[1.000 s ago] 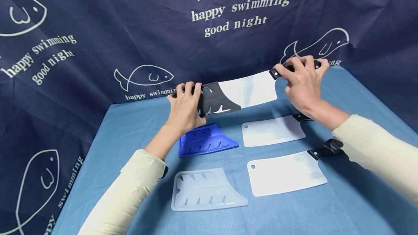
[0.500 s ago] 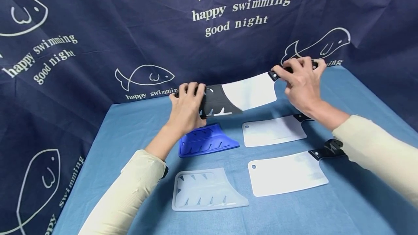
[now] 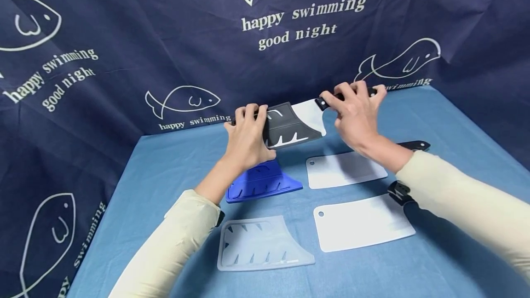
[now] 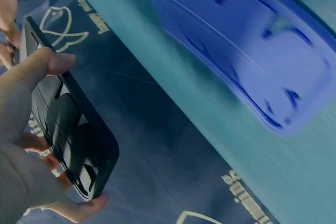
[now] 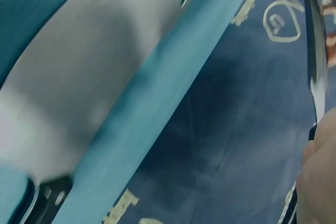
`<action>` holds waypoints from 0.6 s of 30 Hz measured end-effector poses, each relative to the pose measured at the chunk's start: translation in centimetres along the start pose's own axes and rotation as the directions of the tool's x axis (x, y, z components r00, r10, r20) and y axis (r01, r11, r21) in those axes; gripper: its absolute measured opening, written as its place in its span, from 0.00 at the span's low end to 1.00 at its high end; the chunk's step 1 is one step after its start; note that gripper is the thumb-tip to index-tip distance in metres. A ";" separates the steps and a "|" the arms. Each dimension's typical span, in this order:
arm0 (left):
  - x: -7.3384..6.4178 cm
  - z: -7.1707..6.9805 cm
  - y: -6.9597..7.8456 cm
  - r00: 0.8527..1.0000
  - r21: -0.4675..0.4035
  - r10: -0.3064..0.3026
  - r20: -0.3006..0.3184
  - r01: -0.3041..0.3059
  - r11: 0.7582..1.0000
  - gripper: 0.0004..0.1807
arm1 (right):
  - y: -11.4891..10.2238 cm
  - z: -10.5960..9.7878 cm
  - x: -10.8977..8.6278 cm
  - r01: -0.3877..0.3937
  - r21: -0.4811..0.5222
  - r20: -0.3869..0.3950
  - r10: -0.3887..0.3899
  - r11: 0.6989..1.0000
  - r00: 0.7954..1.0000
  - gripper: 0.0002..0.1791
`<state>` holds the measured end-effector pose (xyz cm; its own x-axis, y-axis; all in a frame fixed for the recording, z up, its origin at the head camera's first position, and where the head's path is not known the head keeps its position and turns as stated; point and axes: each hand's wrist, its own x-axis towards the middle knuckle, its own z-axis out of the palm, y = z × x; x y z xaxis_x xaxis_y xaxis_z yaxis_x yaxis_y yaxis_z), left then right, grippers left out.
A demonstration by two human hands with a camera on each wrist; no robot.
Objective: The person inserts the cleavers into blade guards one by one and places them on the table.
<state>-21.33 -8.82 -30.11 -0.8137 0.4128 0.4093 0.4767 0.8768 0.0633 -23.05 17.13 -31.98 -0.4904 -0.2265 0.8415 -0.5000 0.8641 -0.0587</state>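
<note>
My left hand (image 3: 248, 139) grips a black blade cover (image 3: 290, 128) by its closed end, raised above the table's back edge. The thumb lies along the cover's lower side in the left wrist view. My right hand (image 3: 354, 114) holds a cleaver (image 3: 310, 113) by its black handle. Most of that cleaver's blade sits inside the black cover; only a short white-looking strip near the handle shows. Under the left hand lies a blue blade cover (image 3: 262, 180), partly hidden by it. Below the right hand a second cleaver (image 3: 343, 169) lies flat, its handle partly behind the forearm.
Nearer on the blue table cloth (image 3: 165, 224) lie a clear whitish blade cover (image 3: 265, 245) and a third cleaver (image 3: 364, 222), its handle hidden by the right sleeve. A dark blue curtain (image 3: 165, 36) with fish prints hangs close behind the table.
My right hand has moved left, sliding the cleaver deeper into the black cover, so much less blade shows. My left hand has shifted slightly right with the cover.
</note>
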 end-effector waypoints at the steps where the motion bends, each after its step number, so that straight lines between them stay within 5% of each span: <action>1: 0.1 0.0 0.2 1.000 0.000 0.000 0.000 0.000 1.000 0.57 | -0.4 0.1 0.0 -0.008 0.001 0.000 0.008 1.000 1.000 0.35; 7: 0.3 -0.1 0.8 1.000 0.035 -0.008 0.011 0.008 0.999 0.58 | -1.5 0.3 0.1 -0.065 0.022 0.004 0.064 0.998 0.998 0.36; 18: 0.6 -0.2 0.8 0.996 0.011 -0.025 0.086 0.024 1.000 0.58 | -0.9 -0.2 0.1 -0.108 0.040 0.128 0.102 0.993 0.987 0.31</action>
<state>-21.38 -7.97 -29.59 -0.8509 0.4102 0.3282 0.4530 0.8893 0.0631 -22.49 16.42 -31.73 -0.6259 -0.1928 0.7557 -0.4725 0.8646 -0.1708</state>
